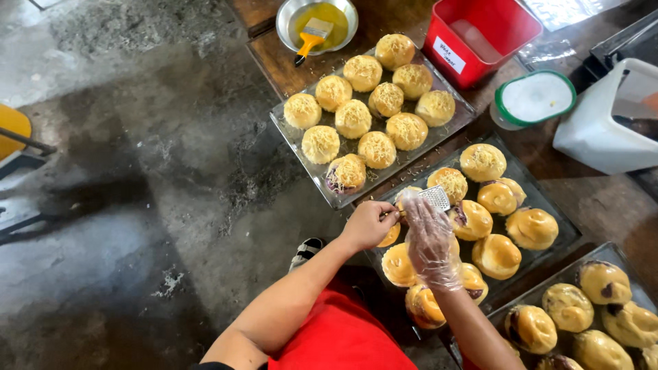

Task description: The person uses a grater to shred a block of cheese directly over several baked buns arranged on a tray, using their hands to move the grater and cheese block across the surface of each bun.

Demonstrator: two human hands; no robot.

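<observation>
Left hand (368, 225), bare, fingers curled tight round the handle of a small metal grater (434, 197) held over the middle steel tray (548, 205) of glazed golden buns (496, 255). Right hand (428, 236), in a clear plastic glove, presses something hidden against the grater; grip unclear.

A small working bakery, with buns being finished by hand.

The wooden worktop (277, 62) carries three metal trays of round buns. The far tray (301, 147) holds buns topped with grated cheese; just beyond it sits a metal bowl (295, 14) of yellow glaze with a pastry brush (312, 35). To the right of that tray stand a red plastic tub (480, 34), a green-rimmed lidded container (536, 97) and a white jug (596, 130). Left of the tray lies a stained, worn concrete floor (137, 151). The person wears a red apron (336, 336) and one clear plastic glove (430, 240).
</observation>
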